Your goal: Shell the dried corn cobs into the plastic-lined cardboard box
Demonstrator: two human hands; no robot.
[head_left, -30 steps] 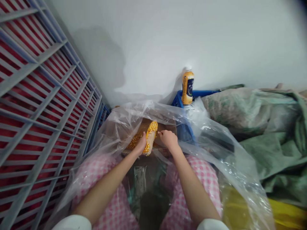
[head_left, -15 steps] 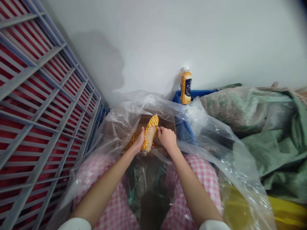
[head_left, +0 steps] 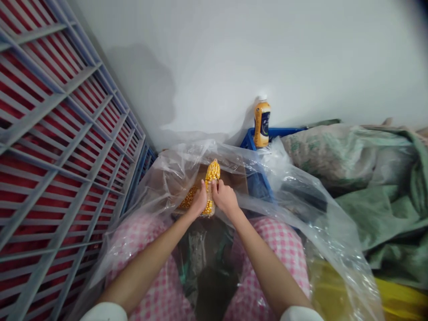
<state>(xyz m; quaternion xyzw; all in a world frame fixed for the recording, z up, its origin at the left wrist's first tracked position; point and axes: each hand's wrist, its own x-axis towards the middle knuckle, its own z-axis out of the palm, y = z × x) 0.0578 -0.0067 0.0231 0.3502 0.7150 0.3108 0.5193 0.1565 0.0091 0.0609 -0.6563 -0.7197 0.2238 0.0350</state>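
Note:
A yellow ear of corn (head_left: 213,171) is held tip up between both hands, part of its side bared to the pale cob. My left hand (head_left: 199,199) is closed round the ear's left side, thumb pointing up. My right hand (head_left: 225,196) has its thumb pressed on the kernels at the right edge of the bare strip, its other fingers curled against the ear. Loose kernels (head_left: 189,197) lie in a heap below and left of the ear, inside a clear plastic sheet (head_left: 160,178) that spreads over my knees.
A tall slatted plastic crate (head_left: 63,133) with red behind it stands at the left. Ahead on the right, a yellow bottle (head_left: 262,122) stands at a blue crate (head_left: 267,187). Green and white sacks (head_left: 368,196) are heaped on the right. A white wall (head_left: 200,67) closes the front.
My right hand has moved left onto the ear, its thumb now on the kernels. The ear has turned to a more upright position, and its bare strip is more covered.

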